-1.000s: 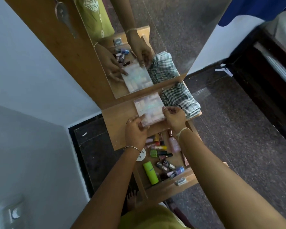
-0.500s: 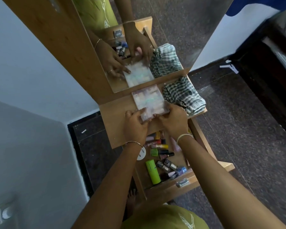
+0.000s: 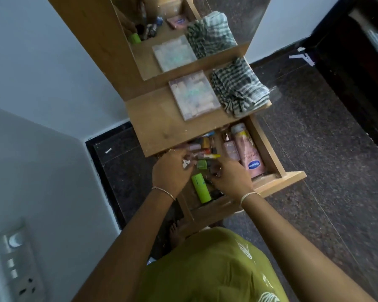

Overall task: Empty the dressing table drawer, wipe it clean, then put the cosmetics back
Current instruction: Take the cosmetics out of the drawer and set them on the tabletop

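While the left hand (image 3: pixel 172 171) and the right hand (image 3: pixel 230 178) are hovering inside the open drawer (image 3: pixel 267 144), where the cosmetics (image 3: pixel 205 149) are lying crowded, their fingers (image 3: pixel 181 156) are bending over them; I cannot tell if they are gripping. Grabbing many together is risking a drop onto the floor (image 3: pixel 314 149).

Head view, close, down onto drawer (image 3: pixel 279 183)

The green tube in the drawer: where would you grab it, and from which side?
Probably round its middle, coming straight down from above. The green tube lies flat in the drawer, long sides exposed, while its near end sits close to the drawer's front wall.
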A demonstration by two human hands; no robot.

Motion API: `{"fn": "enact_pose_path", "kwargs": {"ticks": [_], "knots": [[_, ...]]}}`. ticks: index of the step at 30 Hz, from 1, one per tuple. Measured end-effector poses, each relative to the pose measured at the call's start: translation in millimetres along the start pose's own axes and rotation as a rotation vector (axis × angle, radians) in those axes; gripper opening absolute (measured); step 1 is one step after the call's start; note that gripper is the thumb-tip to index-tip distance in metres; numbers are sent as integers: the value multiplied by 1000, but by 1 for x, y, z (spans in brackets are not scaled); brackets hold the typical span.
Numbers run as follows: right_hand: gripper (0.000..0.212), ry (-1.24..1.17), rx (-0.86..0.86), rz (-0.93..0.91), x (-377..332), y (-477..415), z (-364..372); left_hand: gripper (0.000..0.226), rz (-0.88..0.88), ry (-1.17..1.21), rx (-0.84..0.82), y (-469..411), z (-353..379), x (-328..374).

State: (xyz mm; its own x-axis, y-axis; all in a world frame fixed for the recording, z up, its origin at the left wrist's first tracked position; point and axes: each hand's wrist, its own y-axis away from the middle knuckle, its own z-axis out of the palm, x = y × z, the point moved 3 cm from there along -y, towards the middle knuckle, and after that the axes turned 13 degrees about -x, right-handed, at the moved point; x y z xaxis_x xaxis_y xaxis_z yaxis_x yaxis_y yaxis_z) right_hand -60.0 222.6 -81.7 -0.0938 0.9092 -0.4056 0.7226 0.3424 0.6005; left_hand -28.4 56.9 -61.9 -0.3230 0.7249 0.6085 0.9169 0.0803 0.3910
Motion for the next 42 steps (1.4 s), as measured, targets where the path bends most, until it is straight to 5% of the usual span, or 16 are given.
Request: {"fn": "enact_pose_path", "kwargs": {"ticks": [3, 7, 18, 28, 34, 39, 42], "knots": [[36, 236, -194, 40, -3, 2, 25, 25, 49, -265, -109, 2, 26, -14], [39, 379, -157, 37, -8, -6, 52, 35, 68, -498, -139, -11, 47, -27], [45, 274, 71, -67, 1, -15, 55, 35, 254, -450, -299, -26, 61, -37], [25, -35, 182, -226, 9, 7, -1, 50, 477, -76, -57, -9, 54, -23], [20, -395, 468, -426, -10, 18, -21, 43, 540, 135, 147, -3, 19, 6], [26, -575, 535, -577, -34, -7, -49, 38, 543, 216, 252, -20, -18, 30], [25, -610, 542, -618, -44, -32, -74, 53, 434, 138, 235, -45, -37, 30]]}}
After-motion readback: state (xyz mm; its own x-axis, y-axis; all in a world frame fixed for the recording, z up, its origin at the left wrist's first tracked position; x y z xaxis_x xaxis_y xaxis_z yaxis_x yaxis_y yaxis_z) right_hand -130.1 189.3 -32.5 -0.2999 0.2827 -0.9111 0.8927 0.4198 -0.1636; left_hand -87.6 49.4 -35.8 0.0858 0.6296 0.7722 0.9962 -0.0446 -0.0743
